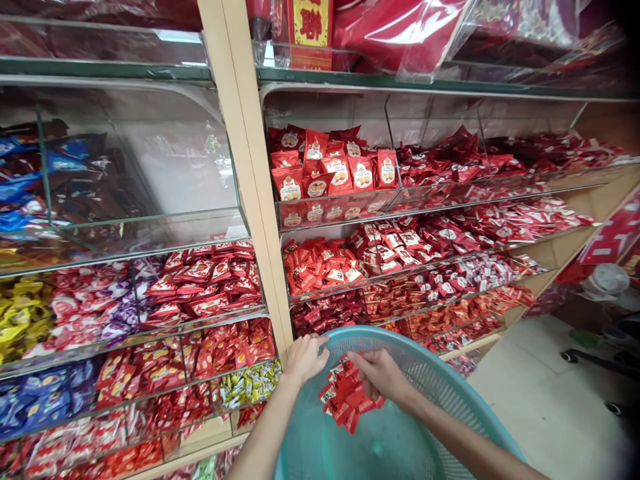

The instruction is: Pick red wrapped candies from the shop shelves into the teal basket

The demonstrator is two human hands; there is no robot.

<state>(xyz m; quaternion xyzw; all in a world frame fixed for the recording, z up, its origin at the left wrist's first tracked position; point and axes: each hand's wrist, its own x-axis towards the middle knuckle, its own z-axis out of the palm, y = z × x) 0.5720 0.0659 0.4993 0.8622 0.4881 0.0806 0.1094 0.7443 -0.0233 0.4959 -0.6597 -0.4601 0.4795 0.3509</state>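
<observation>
My left hand (307, 358) is closed over the near-left rim of a large teal plastic basket (450, 373). Inside the basket's opening, my right hand (384, 377) has its fingers curled on a bunch of small red candy packets (346, 395) with black characters on cream patches. Whether the lowest packets touch the basket wall, I cannot tell. Similar red packets (320, 267) fill a shelf bin just beyond the basket.
Glass-fronted shelves of wrapped sweets rise ahead, split by a wooden post (250, 147). Red cookie packets (337, 175) stand on an upper shelf. Yellow sweets (23, 313) and blue packets (45, 393) are at left. Wheeled chair legs (590, 357) rest on the tiled floor (535, 387) at right.
</observation>
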